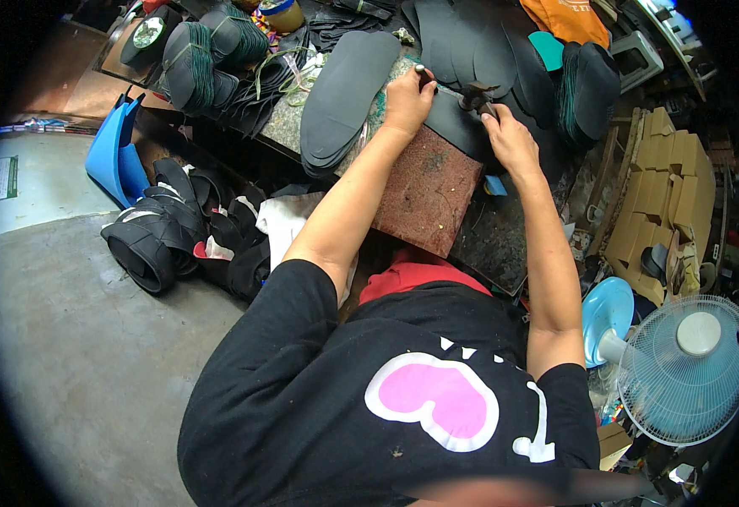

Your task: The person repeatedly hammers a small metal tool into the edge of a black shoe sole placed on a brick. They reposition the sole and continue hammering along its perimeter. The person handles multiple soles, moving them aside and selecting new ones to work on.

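Left hand pinching a small metal punch upright on a black sole piece, right hand gripping what looks like a hammer, reddish board beneath, 1 stack of soles beside, blue fan nearby.

Both bare forearms stretch forward over the bench; left hand pinches with curled fingers, right hand is fisted.

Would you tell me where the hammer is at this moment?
In the head view, the hammer is at top centre-right, gripped by the right hand above a dark sole piece on the workbench, right of the left hand.
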Motion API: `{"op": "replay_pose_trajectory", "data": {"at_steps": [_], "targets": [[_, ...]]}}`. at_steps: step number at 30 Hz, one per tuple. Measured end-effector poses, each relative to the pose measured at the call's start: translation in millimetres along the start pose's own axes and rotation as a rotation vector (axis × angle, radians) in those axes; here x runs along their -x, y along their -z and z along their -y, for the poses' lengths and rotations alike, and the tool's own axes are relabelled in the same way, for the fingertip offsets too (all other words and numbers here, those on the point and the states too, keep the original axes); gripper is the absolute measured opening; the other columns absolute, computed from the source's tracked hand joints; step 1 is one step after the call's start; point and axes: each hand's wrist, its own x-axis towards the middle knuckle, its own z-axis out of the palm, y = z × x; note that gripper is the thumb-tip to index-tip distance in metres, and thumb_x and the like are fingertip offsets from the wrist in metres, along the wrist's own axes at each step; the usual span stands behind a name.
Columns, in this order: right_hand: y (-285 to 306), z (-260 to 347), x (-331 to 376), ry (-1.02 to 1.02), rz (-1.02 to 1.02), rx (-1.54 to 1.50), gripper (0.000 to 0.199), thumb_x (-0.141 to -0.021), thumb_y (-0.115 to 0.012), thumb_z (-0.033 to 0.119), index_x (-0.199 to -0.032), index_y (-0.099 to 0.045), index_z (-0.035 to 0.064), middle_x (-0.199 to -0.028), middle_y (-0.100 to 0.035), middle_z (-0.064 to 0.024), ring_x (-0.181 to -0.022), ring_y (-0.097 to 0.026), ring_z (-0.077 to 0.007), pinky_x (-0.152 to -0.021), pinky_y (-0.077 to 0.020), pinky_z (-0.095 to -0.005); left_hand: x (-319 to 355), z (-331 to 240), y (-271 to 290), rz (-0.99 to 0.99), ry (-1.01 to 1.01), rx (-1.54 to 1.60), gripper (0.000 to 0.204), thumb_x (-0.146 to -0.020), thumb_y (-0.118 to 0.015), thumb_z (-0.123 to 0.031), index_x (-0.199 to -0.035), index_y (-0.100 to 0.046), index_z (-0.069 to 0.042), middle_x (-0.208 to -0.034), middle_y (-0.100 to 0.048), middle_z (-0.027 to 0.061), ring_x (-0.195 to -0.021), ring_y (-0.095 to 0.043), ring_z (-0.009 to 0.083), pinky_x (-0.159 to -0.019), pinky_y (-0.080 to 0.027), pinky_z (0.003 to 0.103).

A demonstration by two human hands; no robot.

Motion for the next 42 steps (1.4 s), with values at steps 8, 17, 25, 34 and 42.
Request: {"op": "replay_pose_trajectory", "data": {"at_steps": [8,17,25,34,42], "targets": [[37,42,21,0.504,-0.518,-0.341,0.028,-0.095,-0.057,0.03,-0.116,-0.057,0.0116,-0.088,-0.068,-0.0145,-0.077,-0.066,-0.0365,-0.061,-0.0514,-0.0429,0,-14,-3,0.024,-0.199,-0.124,0.014,-0.082,-0.068,-0.011,-0.09,-0.06,-0.003,-0.083,-0.065,0.0189,-0.077,-0.064,0.0385,-0.068,-0.051,0.043],[9,6,8,0.145,-0.273,0.036,0.037,-0.097,-0.047,0.04,-0.123,-0.056,0.0151,-0.091,-0.069,-0.0185,-0.087,-0.066,-0.0393,-0.075,-0.0512,-0.0494,2,-10,-7,-0.002,-0.101,-0.147,0.011,-0.081,-0.067,-0.01,-0.089,-0.061,-0.004,-0.079,-0.064,0.0181,-0.075,-0.064,0.0373,-0.068,-0.05,0.043],[-17,-11,9,0.099,-0.211,0.086,0.038,-0.097,-0.047,0.039,-0.122,-0.056,0.0129,-0.09,-0.069,-0.019,-0.087,-0.067,-0.0396,-0.075,-0.0517,-0.0499,1,5,-9,-0.125,0.391,0.518,0.007,-0.09,-0.061,-0.004,-0.089,-0.06,0.003,-0.078,-0.067,0.0064,-0.074,-0.068,0.0118,-0.063,-0.056,0.026],[-12,-9,7,0.091,-0.191,0.081,0.039,-0.096,-0.047,0.04,-0.123,-0.057,0.0135,-0.09,-0.069,-0.0203,-0.088,-0.066,-0.0405,-0.076,-0.0516,-0.0499,3,1,-6,-0.011,0.266,0.354,0.01,-0.084,-0.067,-0.008,-0.088,-0.065,0.001,-0.076,-0.07,0.0088,-0.067,-0.069,0.015,-0.063,-0.055,0.028],[44,33,20,0.294,-0.456,-0.218,0.034,-0.095,-0.055,0.038,-0.12,-0.06,0.0154,-0.088,-0.069,-0.0169,-0.082,-0.068,-0.0371,-0.068,-0.0529,-0.0432,0,11,-3,0.093,0.235,0.305,0.012,-0.087,-0.066,-0.009,-0.094,-0.064,0.001,-0.082,-0.07,0.0072,-0.072,-0.069,0.0132,-0.068,-0.054,0.025]]}}
